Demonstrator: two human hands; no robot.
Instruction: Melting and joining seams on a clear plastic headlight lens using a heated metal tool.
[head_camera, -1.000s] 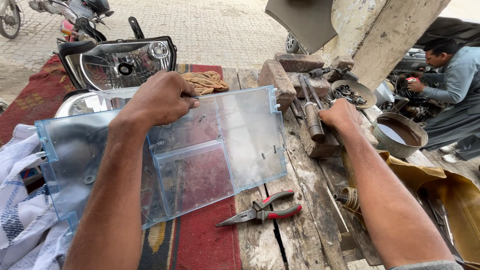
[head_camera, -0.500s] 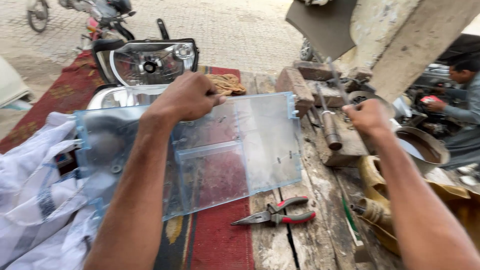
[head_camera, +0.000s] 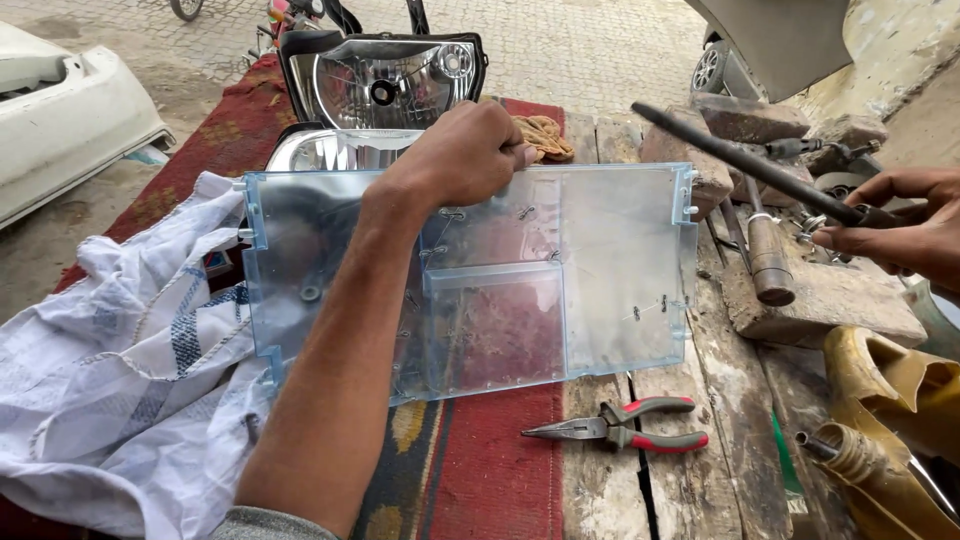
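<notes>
The panel (head_camera: 560, 280), a clear bluish plastic sheet with a small box shape moulded in its middle, lies flat on the desk (head_camera: 600, 480). Its left part covers a red patterned cloth (head_camera: 490, 470) and a white cloth with blue stripes (head_camera: 120, 380); its right part rests on the bare wooden planks. The left hand (head_camera: 465, 155) presses on the top edge of the panel, near the middle, with the fingers curled over that edge, so this grip is closed on the panel. The forearm crosses the panel from below, and the panel spreads out to both sides under it.

The right hand (head_camera: 905, 225) is at the right side, apart from the panel. Its grip is clenched around a dark rod (head_camera: 740, 160), which points up and to the left, over the right top corner of the panel but above it. I cannot tell if the rod touches anything.

Just behind the panel stands a headlight (head_camera: 385, 80), and a second chrome reflector (head_camera: 335, 150) is partly under the top edge. Near the left hand lies a brown rag (head_camera: 545, 135). Pliers (head_camera: 625, 430) with red and grey handles lie on the planks just below the panel. To the right, a hammer (head_camera: 765, 250) rests on a stone block (head_camera: 830, 305).
</notes>
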